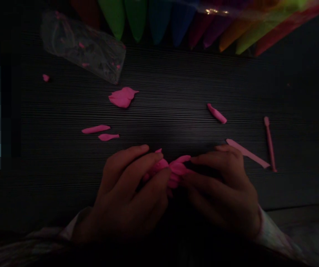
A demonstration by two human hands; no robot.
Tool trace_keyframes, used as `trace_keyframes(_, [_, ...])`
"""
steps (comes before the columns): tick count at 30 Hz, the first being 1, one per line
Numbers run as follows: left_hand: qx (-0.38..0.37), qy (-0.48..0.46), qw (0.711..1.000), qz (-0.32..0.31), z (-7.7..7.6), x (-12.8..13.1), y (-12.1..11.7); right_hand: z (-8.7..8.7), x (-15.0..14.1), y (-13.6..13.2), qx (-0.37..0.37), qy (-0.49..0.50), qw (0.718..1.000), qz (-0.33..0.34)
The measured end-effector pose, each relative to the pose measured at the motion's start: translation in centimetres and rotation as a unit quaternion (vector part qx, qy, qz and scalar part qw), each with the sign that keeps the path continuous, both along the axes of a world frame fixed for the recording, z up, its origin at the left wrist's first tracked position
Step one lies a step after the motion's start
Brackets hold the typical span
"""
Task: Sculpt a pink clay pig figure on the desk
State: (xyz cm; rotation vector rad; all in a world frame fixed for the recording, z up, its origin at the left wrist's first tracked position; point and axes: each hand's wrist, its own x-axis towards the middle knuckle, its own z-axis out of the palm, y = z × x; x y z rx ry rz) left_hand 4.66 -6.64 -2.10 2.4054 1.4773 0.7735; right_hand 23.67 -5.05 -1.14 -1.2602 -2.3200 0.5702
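Observation:
Between my hands, low in the middle of the view, is a pink clay piece (178,169) made of several petal-like flaps. My left hand (134,185) has its fingers curled over the left side of this piece, covering part of it. The fingertips of my right hand (223,181) pinch the flaps on its right side. Left of them on the table lie two slim pink clay strips (95,129), and farther back a flat, leaf-edged pink clay piece (122,97). A short pink clay roll (217,113) lies behind my right hand.
A pink flat modelling knife (248,153) and a thin pink stick tool (270,144) lie at the right. A clear plastic wrapper (84,46) with pink scraps is at the back left, near a pink crumb (46,78). Packs of coloured clay (159,18) line the dark table's (165,78) back.

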Motion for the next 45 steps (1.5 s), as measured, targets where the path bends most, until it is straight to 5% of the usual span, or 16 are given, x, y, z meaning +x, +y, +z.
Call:
trace_keyframes(5, [0.006,-0.009,1.000,-0.005,-0.7,0.2,-0.1,0.2,3.3,-0.4,0.055,-0.019,0.989,-0.133])
trace_keyframes(9, [0.021,-0.002,1.000,-0.003,-1.1,0.2,-0.5,-0.2,6.8,-0.7,0.066,-0.153,0.962,-0.217])
trace_keyframes(22, [0.040,-0.058,0.997,-0.045,-0.6,0.3,-0.5,1.0,5.3,0.0,0.003,-0.195,0.968,-0.161])
trace_keyframes(29, [0.032,-0.045,0.998,-0.041,-0.7,0.2,-0.7,2.1,1.3,-0.2,-0.045,-0.106,0.993,-0.027])
trace_keyframes(45, [-0.011,-0.059,0.997,-0.039,-0.5,0.4,-0.8,1.4,0.8,-1.2,-0.007,-0.075,0.997,-0.022])
